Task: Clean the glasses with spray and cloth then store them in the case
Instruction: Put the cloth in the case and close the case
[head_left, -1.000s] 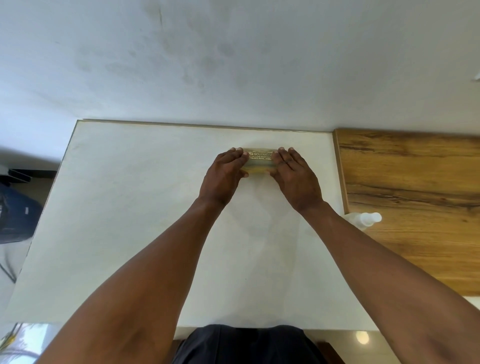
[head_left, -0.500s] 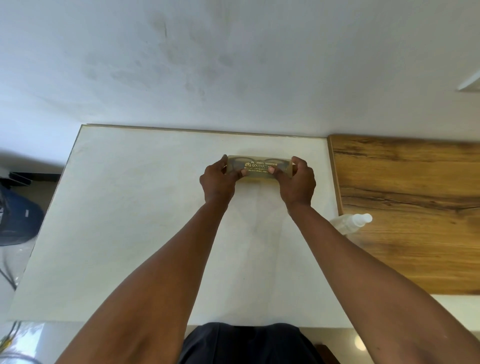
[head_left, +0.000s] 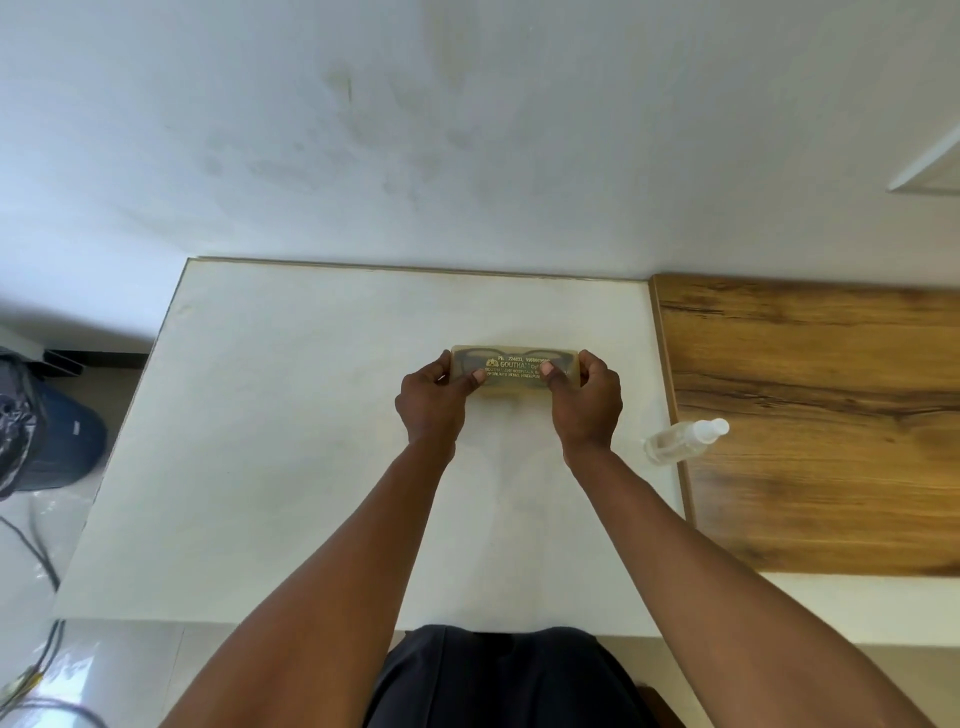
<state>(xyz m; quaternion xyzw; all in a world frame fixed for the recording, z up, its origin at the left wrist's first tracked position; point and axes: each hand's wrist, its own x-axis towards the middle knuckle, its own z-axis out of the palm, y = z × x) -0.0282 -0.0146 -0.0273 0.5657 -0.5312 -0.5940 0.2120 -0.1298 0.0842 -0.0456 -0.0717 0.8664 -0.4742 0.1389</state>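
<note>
Case long axis left-right, printed face toward camera. Left hand and right hand grasp its ends; glasses visible inside. Bottle lies right.

Both bare forearms reach straight forward, nearly parallel and converging slightly toward the wrists. The left hand and right hand sit level with each other, backs up, fingers curled. Each grips one end of the case, thumbs pressed on its top face and pointing inward toward each other.
</note>
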